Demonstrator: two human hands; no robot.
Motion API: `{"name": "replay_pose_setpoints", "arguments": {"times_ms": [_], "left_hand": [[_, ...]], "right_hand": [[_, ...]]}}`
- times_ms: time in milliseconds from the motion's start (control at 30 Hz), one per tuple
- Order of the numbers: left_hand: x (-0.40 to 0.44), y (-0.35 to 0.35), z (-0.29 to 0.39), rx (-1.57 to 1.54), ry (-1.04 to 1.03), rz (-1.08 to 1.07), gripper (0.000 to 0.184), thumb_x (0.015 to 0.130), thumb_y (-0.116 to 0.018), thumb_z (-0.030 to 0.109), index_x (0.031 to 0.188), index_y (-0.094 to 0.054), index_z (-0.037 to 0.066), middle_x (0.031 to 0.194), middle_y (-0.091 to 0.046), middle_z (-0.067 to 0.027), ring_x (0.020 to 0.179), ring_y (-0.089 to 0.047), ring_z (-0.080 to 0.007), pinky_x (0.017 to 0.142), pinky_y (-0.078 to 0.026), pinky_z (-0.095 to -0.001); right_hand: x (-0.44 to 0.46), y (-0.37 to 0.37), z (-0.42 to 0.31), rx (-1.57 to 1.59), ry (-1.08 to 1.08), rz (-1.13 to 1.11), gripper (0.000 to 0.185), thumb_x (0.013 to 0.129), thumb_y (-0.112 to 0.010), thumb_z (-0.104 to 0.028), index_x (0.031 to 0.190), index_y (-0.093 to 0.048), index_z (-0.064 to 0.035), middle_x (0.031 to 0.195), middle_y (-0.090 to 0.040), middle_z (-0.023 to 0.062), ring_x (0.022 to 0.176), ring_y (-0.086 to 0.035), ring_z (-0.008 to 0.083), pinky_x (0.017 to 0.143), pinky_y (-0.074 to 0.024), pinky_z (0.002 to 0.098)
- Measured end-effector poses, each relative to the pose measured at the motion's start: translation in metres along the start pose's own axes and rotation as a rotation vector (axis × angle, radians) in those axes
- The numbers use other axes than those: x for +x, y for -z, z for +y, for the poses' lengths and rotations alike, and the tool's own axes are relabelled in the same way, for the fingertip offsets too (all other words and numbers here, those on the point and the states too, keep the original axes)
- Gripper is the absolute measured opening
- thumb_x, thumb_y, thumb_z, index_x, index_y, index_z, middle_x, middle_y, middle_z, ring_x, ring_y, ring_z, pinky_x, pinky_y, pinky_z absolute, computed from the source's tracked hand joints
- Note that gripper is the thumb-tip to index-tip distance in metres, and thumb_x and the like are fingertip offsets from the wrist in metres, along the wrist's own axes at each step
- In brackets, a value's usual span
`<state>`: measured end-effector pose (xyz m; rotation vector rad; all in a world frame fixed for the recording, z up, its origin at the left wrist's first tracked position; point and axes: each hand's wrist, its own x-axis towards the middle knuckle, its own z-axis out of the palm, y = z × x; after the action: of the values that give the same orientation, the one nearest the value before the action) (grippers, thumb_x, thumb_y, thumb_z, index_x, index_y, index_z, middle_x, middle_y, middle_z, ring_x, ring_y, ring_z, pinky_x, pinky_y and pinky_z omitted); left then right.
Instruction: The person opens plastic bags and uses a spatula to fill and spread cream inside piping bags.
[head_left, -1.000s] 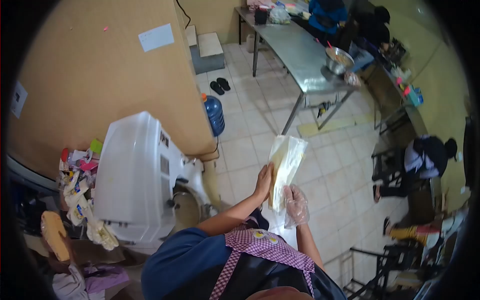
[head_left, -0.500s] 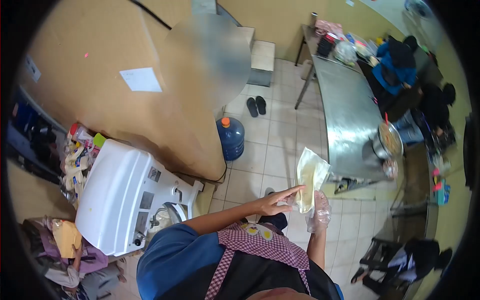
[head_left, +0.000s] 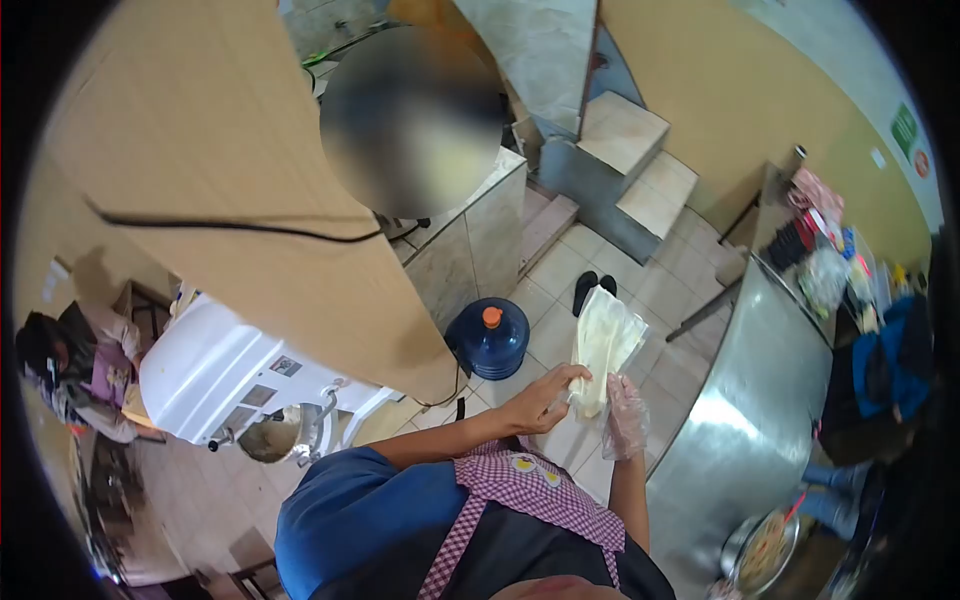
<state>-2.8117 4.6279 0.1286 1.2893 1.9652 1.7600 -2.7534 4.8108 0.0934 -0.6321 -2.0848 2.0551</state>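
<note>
A pale, cream-coloured flat bag [head_left: 605,345] is held upright in front of my body, its wide end pointing away from me. My left hand [head_left: 548,398] pinches its lower left side between thumb and fingers. Some clear plastic shows just under those fingers; I cannot make out what it is. My right hand [head_left: 625,420] wears a loose clear plastic glove and is closed on the bag's lower right edge. Over my dark clothes hangs a checkered apron [head_left: 530,475].
A steel table [head_left: 740,400] stands to the right, with a metal pot [head_left: 765,550] near its close end. To the left are a white mixer [head_left: 250,365] and a wooden partition [head_left: 260,250]. A blue water jug [head_left: 495,340], black slippers [head_left: 590,288] and tiled steps [head_left: 625,150] lie ahead. People sit at both sides.
My view has swung left, bringing the steps and tiled counter into sight. Both hands still hold the bag, and my left fingers now pinch it lower down.
</note>
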Motion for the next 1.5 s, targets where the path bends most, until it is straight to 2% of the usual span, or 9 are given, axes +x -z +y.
{"name": "replay_pose_setpoints", "arguments": {"times_ms": [333,633,733,800,933,1200,1267,1400,1500], "left_hand": [[0.131,0.085,-0.053,0.101,0.103,0.434,0.041,0.073,-0.038,0.003,0.113,-0.045,0.001,0.106,-0.048,-0.0147,0.1,-0.049,-0.0268,0.09,-0.035,-0.03],[0.099,0.08,-0.013,-0.223,0.502,0.887,0.031,0.082,-0.039,0.002,0.112,-0.049,0.007,0.101,-0.047,-0.0029,0.086,-0.045,-0.0104,0.077,-0.037,-0.0232],[0.087,0.047,0.006,-0.299,0.55,1.106,0.028,0.09,-0.038,0.01,0.116,-0.047,0.008,0.103,-0.048,-0.0019,0.094,-0.046,-0.0092,0.083,-0.039,-0.0258],[0.074,0.022,0.012,-0.293,0.585,1.214,0.027,0.091,-0.038,0.013,0.116,-0.047,0.008,0.099,-0.048,-0.0015,0.088,-0.047,-0.0087,0.08,-0.04,-0.0248],[0.06,-0.013,0.043,-0.309,0.599,1.425,0.028,0.089,-0.037,0.012,0.115,-0.047,0.009,0.094,-0.05,-0.0011,0.082,-0.047,-0.0074,0.075,-0.041,-0.0233],[-0.022,-0.06,0.091,-0.224,0.622,1.832,0.029,0.087,-0.04,0.015,0.114,-0.051,0.011,0.088,-0.049,0.0008,0.074,-0.043,-0.0073,0.068,-0.039,-0.0229],[-0.062,-0.075,0.093,-0.224,0.578,1.884,0.029,0.087,-0.04,0.015,0.114,-0.051,0.011,0.089,-0.05,0.0007,0.076,-0.045,-0.0076,0.07,-0.04,-0.0232],[-0.15,-0.089,0.096,-0.222,0.393,2.007,0.027,0.091,-0.039,0.017,0.114,-0.05,0.009,0.094,-0.051,-0.0004,0.084,-0.05,-0.0097,0.079,-0.044,-0.0267],[-0.199,-0.111,0.121,-0.159,0.349,2.106,0.026,0.093,-0.039,0.02,0.115,-0.048,0.009,0.098,-0.051,-0.0023,0.088,-0.052,-0.0107,0.081,-0.045,-0.0284]], "right_hand": [[0.286,0.013,-0.084,-0.485,-0.059,-0.445,0.022,0.087,-0.052,-0.022,0.075,-0.057,-0.0036,0.068,-0.056,0.0107,0.068,-0.057,0.0172,0.06,-0.0452,0.0302],[0.499,-0.273,-0.109,-0.758,1.531,-0.817,0.032,0.076,-0.045,0.001,0.106,-0.056,-0.0019,0.104,-0.058,0.0195,0.096,-0.056,0.035,0.085,-0.0444,0.0384],[0.486,-0.362,-0.118,-1.218,1.382,-1.004,0.035,0.084,-0.046,-0.021,0.113,-0.054,-0.0029,0.121,-0.051,0.0186,0.118,-0.042,0.0331,0.099,-0.0343,0.0391],[0.546,-0.412,-0.048,-0.799,1.867,-0.889,0.035,0.076,-0.057,-0.017,0.109,-0.054,-0.0042,0.094,-0.061,0.0164,0.089,-0.057,0.0332,0.081,-0.0453,0.0408],[0.526,-0.442,-0.095,-1.156,1.497,-1.443,0.052,0.064,-0.067,-0.03,0.106,-0.051,-0.0051,0.086,-0.06,0.0165,0.084,-0.059,0.0334,0.073,-0.0478,0.0402],[0.551,-0.452,-0.052,-1.456,1.633,-1.17,0.077,0.07,-0.061,-0.033,0.127,-0.028,0.0072,0.115,-0.052,0.0246,0.104,-0.053,0.0374,0.087,-0.0437,0.0409],[0.514,-0.436,-0.074,-1.683,1.167,-1.175,0.083,0.072,-0.057,-0.032,0.136,-0.018,0.0045,0.131,-0.039,0.026,0.119,-0.041,0.0364,0.1,-0.0344,0.0364],[0.529,-0.398,-0.038,-0.986,2.608,-0.59,0.05,0.083,-0.05,-0.032,0.123,-0.043,-0.0038,0.108,-0.057,0.0207,0.092,-0.057,0.035,0.075,-0.0451,0.0435],[0.422,-0.348,-0.031,-1.271,1.715,-0.923,0.051,0.083,-0.05,-0.032,0.123,-0.043,-0.0023,0.11,-0.056,0.0196,0.094,-0.056,0.0331,0.078,-0.0444,0.0422]]}}
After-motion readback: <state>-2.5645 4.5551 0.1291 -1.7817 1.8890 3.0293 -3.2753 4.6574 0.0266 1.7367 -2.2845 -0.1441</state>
